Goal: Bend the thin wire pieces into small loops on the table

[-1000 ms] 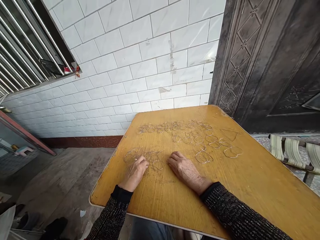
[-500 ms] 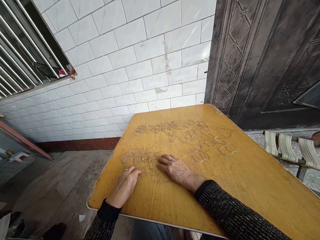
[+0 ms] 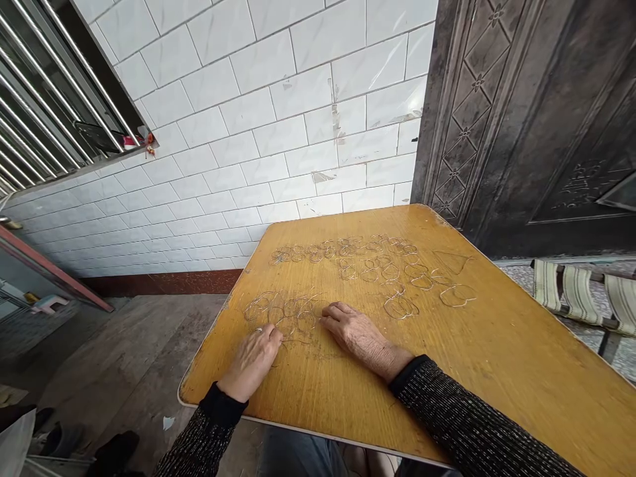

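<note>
My left hand (image 3: 254,359) rests at the near left of the table, fingers curled and pinched on a thin wire (image 3: 297,341) that trails out to the right of the fingertips. My right hand (image 3: 358,339) lies palm down, its fingers stretched and close together, with nothing visible in them. Its fingertips are just right of a cluster of thin wire loops (image 3: 307,320). More bent wire loops (image 3: 257,307) lie at the left of that cluster. The fingertips of both hands are partly hidden.
Rows of looped wires (image 3: 348,246) lie across the far part of the wooden table (image 3: 472,371). A separate wire loop (image 3: 401,307) is right of centre. Behind stands a white tiled wall (image 3: 278,132), with a dark door (image 3: 546,132) and a striped folding seat (image 3: 576,291) at right.
My right hand has shifted slightly right, off the loop cluster. My left hand has edged a little farther forward, still pinching. The whole view has shifted slightly.
</note>
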{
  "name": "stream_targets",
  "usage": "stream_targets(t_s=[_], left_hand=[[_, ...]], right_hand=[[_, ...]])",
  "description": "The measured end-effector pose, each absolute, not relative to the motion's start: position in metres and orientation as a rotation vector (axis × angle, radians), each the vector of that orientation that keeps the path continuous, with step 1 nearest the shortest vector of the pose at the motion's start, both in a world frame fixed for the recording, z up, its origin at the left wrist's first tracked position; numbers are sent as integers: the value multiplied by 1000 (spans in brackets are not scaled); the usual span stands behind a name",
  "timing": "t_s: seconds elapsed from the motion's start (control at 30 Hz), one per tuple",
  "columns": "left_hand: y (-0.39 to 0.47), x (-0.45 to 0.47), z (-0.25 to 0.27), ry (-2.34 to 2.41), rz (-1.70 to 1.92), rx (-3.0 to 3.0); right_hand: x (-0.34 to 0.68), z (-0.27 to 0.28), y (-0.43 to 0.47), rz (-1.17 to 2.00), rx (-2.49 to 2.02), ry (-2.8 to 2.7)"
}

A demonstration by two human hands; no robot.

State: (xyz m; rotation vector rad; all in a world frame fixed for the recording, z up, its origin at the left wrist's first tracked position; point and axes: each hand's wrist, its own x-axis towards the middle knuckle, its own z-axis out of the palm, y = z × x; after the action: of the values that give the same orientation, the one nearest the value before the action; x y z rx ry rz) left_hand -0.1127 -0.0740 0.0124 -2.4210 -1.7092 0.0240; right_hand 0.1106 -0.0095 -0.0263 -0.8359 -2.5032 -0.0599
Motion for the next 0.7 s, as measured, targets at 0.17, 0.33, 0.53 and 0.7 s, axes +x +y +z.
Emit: stream_targets(t_s=[0.17, 0.33, 0.53, 0.7], left_hand=[[-76, -112, 11, -1679, 40, -2395], [-89, -108, 6, -1749, -261, -2490], [-120, -99, 7, -1710, -380, -2644], [-142, -98, -3, -1546, -395, -2640]], right_hand=[[114, -19, -14, -16, -841, -2495], [107, -10, -31, 73, -750, -2526], [96, -17, -41, 45, -617, -2611], [94, -23, -40, 10, -566, -2600]])
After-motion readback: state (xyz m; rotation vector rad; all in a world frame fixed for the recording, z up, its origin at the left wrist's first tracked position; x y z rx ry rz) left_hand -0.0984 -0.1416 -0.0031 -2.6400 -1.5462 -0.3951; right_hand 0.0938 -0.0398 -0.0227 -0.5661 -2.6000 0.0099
